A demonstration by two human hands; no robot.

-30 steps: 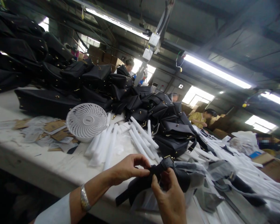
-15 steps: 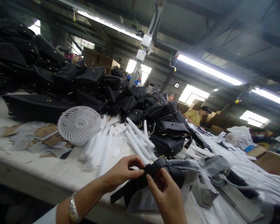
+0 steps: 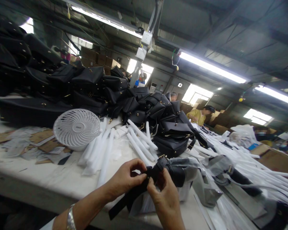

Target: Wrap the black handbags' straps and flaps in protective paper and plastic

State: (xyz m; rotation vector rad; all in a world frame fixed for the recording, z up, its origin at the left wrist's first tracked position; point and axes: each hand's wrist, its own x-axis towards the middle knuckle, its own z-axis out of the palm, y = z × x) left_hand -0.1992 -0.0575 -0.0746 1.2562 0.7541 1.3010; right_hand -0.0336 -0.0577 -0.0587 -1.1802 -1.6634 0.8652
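Near the table's front edge, both my hands pinch a black strap (image 3: 159, 164) with a gold buckle at its upper end. My left hand (image 3: 128, 175) grips it from the left between thumb and fingertips. From below and to the right, my right hand (image 3: 165, 195) closes on the same strap beside the buckle. The strap's loose tail (image 3: 118, 206) hangs toward the lower left. Behind it lies a black bag part (image 3: 177, 175) partly wrapped in clear plastic; my hands hide some of it.
A white fan (image 3: 77, 127) stands left beside paper and card scraps (image 3: 42, 140). White foam tubes (image 3: 140, 142) lie ahead. A heap of black bags (image 3: 86, 80) fills the back of the table (image 3: 69, 179). More white tubes lie right; a person in yellow (image 3: 196, 117) is beyond.
The view has shifted slightly, so the table things sit a little further left. My two hands keep their pinch on the strap, with hardly any change in their grip.
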